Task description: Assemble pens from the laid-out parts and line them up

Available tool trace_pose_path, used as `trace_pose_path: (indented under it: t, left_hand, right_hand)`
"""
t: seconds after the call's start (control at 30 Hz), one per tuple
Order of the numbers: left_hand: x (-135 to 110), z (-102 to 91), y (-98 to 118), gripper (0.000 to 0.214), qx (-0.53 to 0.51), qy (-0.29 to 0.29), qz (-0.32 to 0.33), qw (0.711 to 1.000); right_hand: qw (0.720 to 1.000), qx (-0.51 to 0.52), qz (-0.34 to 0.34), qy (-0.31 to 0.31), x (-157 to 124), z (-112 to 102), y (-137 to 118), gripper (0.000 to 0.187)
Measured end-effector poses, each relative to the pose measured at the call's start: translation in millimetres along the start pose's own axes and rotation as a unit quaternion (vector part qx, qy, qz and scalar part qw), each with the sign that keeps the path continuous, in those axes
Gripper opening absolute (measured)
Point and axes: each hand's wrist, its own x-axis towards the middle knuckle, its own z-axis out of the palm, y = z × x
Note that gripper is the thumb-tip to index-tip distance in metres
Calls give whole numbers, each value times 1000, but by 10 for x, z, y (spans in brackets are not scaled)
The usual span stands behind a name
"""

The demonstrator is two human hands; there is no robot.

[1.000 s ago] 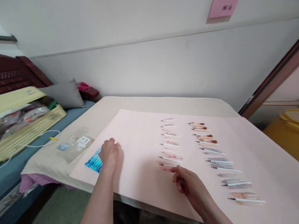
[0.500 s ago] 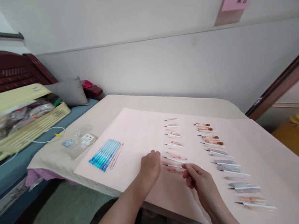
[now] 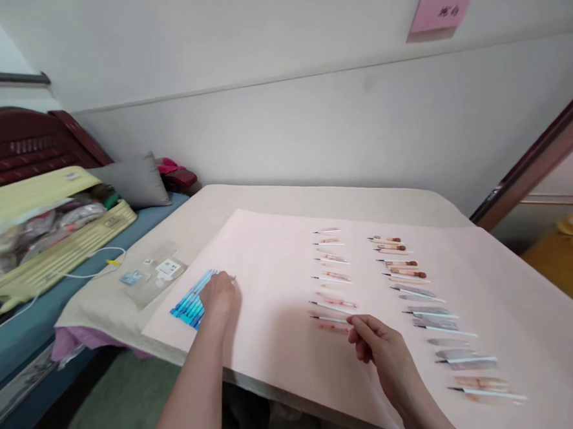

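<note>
My right hand [image 3: 377, 339] pinches the near end of a thin white stick with a dark tip [image 3: 328, 318], perhaps a pen refill, above the pink sheet. Under that stick lies a clear piece with pink-red marks [image 3: 331, 328]. My left hand [image 3: 218, 294] is at the right side of a row of slim blue sticks [image 3: 188, 308], covering part of it. Its fingers are curled down and mostly hidden, with a small pale tip showing beside them. A column of similar white sticks [image 3: 331, 277] beside pale patterned pieces runs away from my right hand.
Farther right, another column holds white sticks with brown-topped and grey pieces [image 3: 448, 324]. Clear plastic bags with labels [image 3: 161, 271] lie on the table's left. A bed with an open cream case [image 3: 55, 235] stands beyond. A pink note [image 3: 445, 1] hangs on the wall.
My left hand has moved left from beside the middle column to the blue sticks. My right hand has stayed almost in place, still pinching the white stick.
</note>
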Motion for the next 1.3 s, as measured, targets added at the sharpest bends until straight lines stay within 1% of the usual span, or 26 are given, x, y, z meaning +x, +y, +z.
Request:
trace_pose_path:
  t: [0.07, 0.23, 0.5, 0.67, 0.77, 0.87, 0.93, 0.97, 1.03, 1.07, 1.1, 1.13, 1.17, 1.2, 1.23, 1.3]
  left_hand:
    - [12, 38, -21, 32, 3, -2, -10, 1000]
    - [17, 95, 10, 35, 7, -3, -19, 1000]
    - [5, 54, -16, 36, 10, -18, -14, 1000]
    - [9, 31, -22, 39, 9, -26, -15, 1000]
    - [44, 41, -43, 37, 7, -31, -26, 999]
    - [102, 38, -68, 36, 0, -22, -37, 999]
    - [111, 23, -29, 33, -8, -11, -27, 1000]
    - [88, 16, 25, 30, -22, -9, -14, 1000]
    - [-41, 18, 213, 23, -90, -19, 29, 995]
    - [-152, 33, 340, 19, -152, -17, 62, 986]
    - [-290, 59, 479, 15, -240, -21, 94, 966]
    - [-446, 94, 619, 13, -342, -57, 116, 931]
    - [-608, 136, 749, 14, -446, -105, 121, 880]
    - [-762, 181, 861, 15, -536, -152, 110, 823]
    - [-898, 227, 949, 15, -597, -186, 89, 775]
    - [-1079, 308, 1043, 15, -674, -228, 15, 703]
  right_hand:
    - [1000, 4, 0, 0, 10, -12, 2, 28]
    - [1000, 7, -5, 3, 14, -37, -15, 28]
    - [1000, 17, -13, 7, 36, -65, -31, 28]
    - [999, 31, -7, 25, 51, -67, -58, 30]
    - [999, 15, -18, 37, 67, -99, -78, 28]
    - [996, -55, -51, 48, 102, -165, -75, 23]
    - [984, -141, -90, 56, 121, -202, -54, 18]
    - [972, -193, -115, 60, 125, -210, -39, 16]
    - [935, -308, -165, 61, 113, -196, -4, 12]
    - [911, -364, -185, 55, 98, -176, 14, 12]
    - [887, -414, -201, 46, 78, -150, 31, 13]
    - [862, -459, -211, 35, 56, -121, 45, 14]
    - [839, -498, -216, 24, 34, -91, 57, 15]
    - [818, -532, -217, 16, 14, -63, 66, 15]
    - [800, -560, -216, 10, -2, -39, 73, 15]
    - [772, -600, -211, 5, -21, -6, 82, 15]
